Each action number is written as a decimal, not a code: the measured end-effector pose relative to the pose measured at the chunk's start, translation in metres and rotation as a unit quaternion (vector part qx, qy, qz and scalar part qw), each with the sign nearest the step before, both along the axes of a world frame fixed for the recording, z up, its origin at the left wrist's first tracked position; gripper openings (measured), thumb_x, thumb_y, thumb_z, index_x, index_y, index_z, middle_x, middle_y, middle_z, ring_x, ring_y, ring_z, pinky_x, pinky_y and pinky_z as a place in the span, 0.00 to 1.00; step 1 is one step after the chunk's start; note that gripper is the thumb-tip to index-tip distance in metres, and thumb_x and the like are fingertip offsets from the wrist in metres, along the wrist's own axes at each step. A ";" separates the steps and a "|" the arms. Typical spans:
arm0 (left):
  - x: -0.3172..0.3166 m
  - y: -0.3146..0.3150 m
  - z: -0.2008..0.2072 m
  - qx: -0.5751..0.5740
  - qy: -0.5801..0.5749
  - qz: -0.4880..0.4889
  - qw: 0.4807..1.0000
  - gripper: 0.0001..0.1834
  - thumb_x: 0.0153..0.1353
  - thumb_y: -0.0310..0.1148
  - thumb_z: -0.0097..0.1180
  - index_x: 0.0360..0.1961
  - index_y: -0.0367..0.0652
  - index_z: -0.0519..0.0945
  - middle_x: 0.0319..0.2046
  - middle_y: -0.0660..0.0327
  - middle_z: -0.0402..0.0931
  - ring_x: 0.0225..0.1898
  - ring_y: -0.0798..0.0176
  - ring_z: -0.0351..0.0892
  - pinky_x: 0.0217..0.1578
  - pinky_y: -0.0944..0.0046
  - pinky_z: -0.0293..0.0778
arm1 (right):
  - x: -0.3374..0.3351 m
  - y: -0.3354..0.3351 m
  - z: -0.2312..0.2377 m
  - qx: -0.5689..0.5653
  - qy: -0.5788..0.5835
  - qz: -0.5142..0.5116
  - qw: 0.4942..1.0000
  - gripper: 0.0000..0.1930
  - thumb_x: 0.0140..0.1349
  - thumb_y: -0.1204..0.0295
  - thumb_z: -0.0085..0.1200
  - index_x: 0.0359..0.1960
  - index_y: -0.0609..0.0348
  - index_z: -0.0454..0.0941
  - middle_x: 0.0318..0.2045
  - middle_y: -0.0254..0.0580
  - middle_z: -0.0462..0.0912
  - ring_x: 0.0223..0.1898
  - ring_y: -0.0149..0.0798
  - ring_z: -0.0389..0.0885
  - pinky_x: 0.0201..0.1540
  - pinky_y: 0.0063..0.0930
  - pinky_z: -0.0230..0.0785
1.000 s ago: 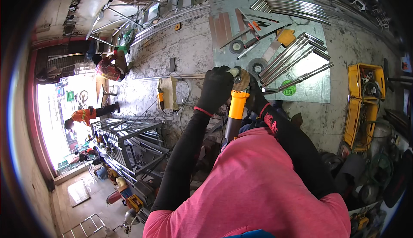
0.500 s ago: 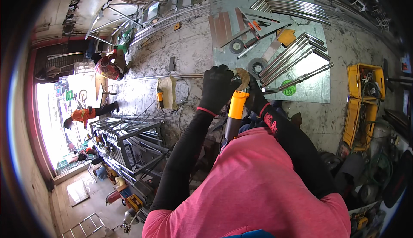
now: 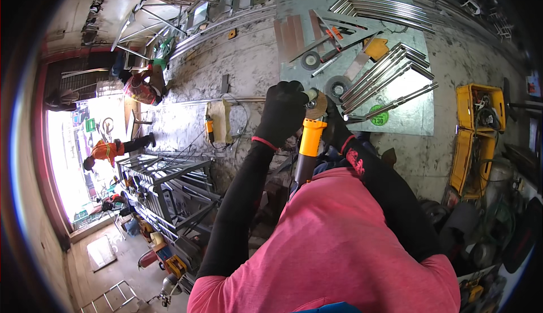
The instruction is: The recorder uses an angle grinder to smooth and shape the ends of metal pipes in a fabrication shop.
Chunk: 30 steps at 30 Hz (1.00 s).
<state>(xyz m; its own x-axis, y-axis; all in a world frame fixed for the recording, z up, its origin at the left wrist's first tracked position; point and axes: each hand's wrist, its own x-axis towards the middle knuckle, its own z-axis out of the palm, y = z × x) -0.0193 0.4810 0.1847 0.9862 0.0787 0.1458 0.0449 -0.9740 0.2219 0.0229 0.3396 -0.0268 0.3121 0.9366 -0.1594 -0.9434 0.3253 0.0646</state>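
Head view: a grey-green metal sheet (image 3: 416, 114); by its near-left corner, a yellow-and-grey angle grinder (image 3: 310, 138). Black-gloved left hand (image 3: 281, 111), fingers curled, and black-gloved right hand (image 3: 338, 132), opening hidden, flank its round brown disc (image 3: 320, 106), both holds unclear.

I've got the left hand (image 3: 283, 108) curled, just left of the angle grinder (image 3: 310, 138); right hand (image 3: 336, 127) close on its right, partly hidden, both forearms (image 3: 237, 202) angled inward.

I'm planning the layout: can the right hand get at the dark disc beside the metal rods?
Probably yes: the dark disc lies just ahead, uncovered, though the right hand is at the yellow grinder.
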 end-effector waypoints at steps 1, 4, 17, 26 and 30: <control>0.000 0.000 0.002 -0.011 -0.042 -0.017 0.999 0.17 0.59 0.39 0.75 0.47 0.44 0.92 0.41 0.55 0.86 0.46 0.47 0.85 0.49 0.47 0.78 | 0.000 -0.001 -0.003 0.005 0.008 0.008 1.000 0.31 0.83 0.43 0.51 0.74 0.50 0.76 0.65 0.41 0.86 0.61 0.50 0.88 0.67 0.56 0.81; 0.001 -0.007 0.007 0.019 -0.029 0.064 0.997 0.16 0.60 0.35 0.72 0.49 0.45 0.92 0.45 0.55 0.86 0.49 0.47 0.85 0.52 0.48 0.78 | 0.001 -0.001 0.000 0.007 0.028 0.026 0.999 0.29 0.82 0.44 0.52 0.73 0.49 0.77 0.64 0.41 0.86 0.60 0.50 0.88 0.67 0.56 0.81; -0.010 0.004 -0.013 -0.167 0.139 0.206 0.954 0.33 0.79 0.61 0.55 0.59 0.39 0.86 0.44 0.44 0.89 0.47 0.38 0.90 0.47 0.40 0.82 | -0.005 0.002 -0.002 -0.029 -0.017 0.002 0.999 0.28 0.82 0.49 0.58 0.73 0.51 0.75 0.64 0.42 0.86 0.62 0.47 0.87 0.68 0.52 0.80; -0.018 -0.008 -0.046 -0.104 0.142 0.120 0.977 0.32 0.62 0.54 0.75 0.55 0.40 0.85 0.46 0.47 0.87 0.46 0.38 0.90 0.44 0.41 0.84 | -0.012 0.010 0.015 -0.134 -0.121 -0.059 0.982 0.19 0.81 0.56 0.58 0.63 0.52 0.83 0.52 0.35 0.91 0.49 0.35 0.90 0.54 0.37 0.84; -0.024 0.014 -0.037 -0.164 0.138 0.041 0.976 0.42 0.61 0.41 0.77 0.75 0.40 0.75 0.61 0.44 0.84 0.59 0.39 0.87 0.58 0.48 0.83 | -0.007 0.013 0.021 -0.131 -0.072 -0.011 0.989 0.18 0.82 0.59 0.59 0.66 0.54 0.81 0.55 0.38 0.90 0.52 0.36 0.90 0.58 0.37 0.84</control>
<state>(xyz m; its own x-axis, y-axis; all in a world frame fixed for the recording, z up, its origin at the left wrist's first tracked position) -0.0438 0.4947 0.1477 0.9729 0.1567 -0.1701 0.2214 -0.8437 0.4891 0.0159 0.3524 -0.0054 0.3681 0.8619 -0.3489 -0.9296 0.3328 -0.1587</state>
